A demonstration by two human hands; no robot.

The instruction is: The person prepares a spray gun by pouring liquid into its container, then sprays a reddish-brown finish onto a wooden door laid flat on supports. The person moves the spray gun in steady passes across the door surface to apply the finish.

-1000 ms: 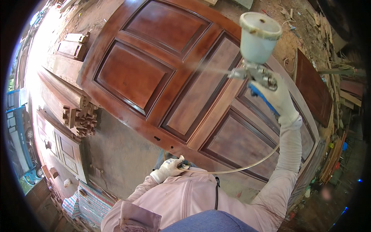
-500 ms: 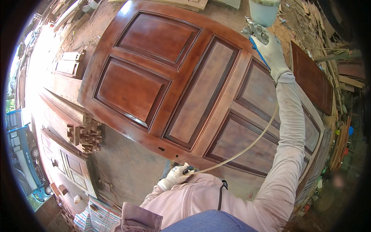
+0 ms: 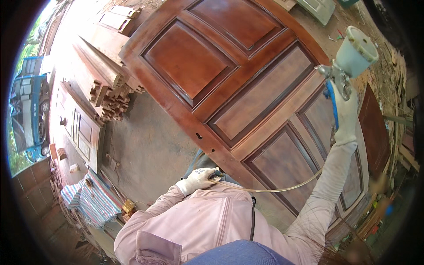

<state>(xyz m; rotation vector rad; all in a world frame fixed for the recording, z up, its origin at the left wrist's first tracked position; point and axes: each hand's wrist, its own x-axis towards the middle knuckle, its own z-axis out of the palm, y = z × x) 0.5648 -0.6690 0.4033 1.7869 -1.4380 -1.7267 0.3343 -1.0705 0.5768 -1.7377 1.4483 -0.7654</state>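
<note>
A panelled wooden door [image 3: 247, 101] lies in front of me, glossy red-brown at its far left end and paler, duller toward the right. Above its right part, my right hand [image 3: 345, 110], in a white and blue work glove, is closed around a metal spray gun [image 3: 339, 81]. A whitish paint cup [image 3: 357, 52] sits on the gun, tilted. Close to my body, my gloved left hand [image 3: 201, 180] is wrapped round a clear yellowish hose [image 3: 282, 190], which runs across to my right arm. The fingers of the right hand are partly hidden behind the gun.
Stacked wooden pieces [image 3: 110, 99] and an unfinished panelled door [image 3: 81, 128] stand at the left, with a striped cloth [image 3: 95, 198] nearer me. A dark red-brown board [image 3: 374, 128] leans at the right. A blue truck [image 3: 31, 108] is at the far left.
The view has turned, so the door sits more to the right and steeper. My right hand has brought the spray gun nearer and rightward, and its cup now tilts. My left hand still grips the hose.
</note>
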